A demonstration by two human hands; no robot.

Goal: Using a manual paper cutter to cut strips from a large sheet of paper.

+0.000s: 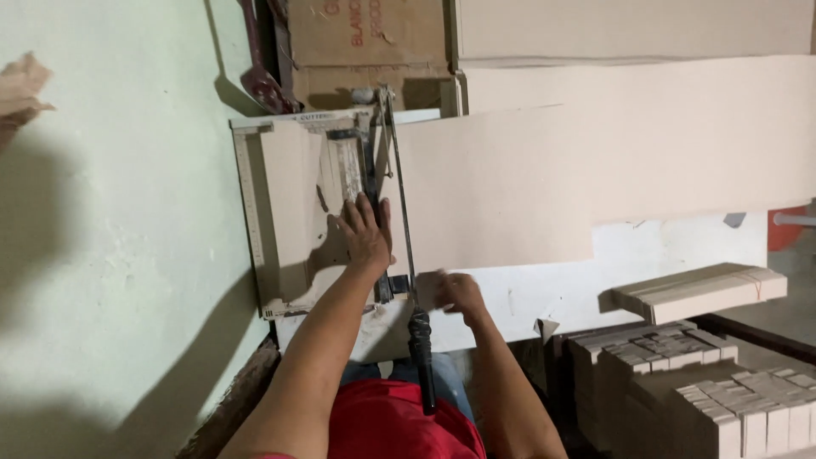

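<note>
Left hand: fingers spread, palm pressed flat on the cardboard sheet where it lies on the bed of the paper cutter, just left of the blade arm. Right hand: blurred; fingers appear curled at the near edge of the same sheet, just right of the blade arm, but whether it pinches the edge cannot be told. The black handle of the blade arm hangs off the near end of the cutter, between the two forearms; the right hand is the nearer one, the handle lying just below and to its left. Long axis of the blade arm runs from the pivot at the far end straight toward the person. The sheet's long axis runs crosswise, extending well to the right over the white table. Further right: a loose bundle of cut strips on the table edge, stacked strips below. Pale green wall at left.
</note>
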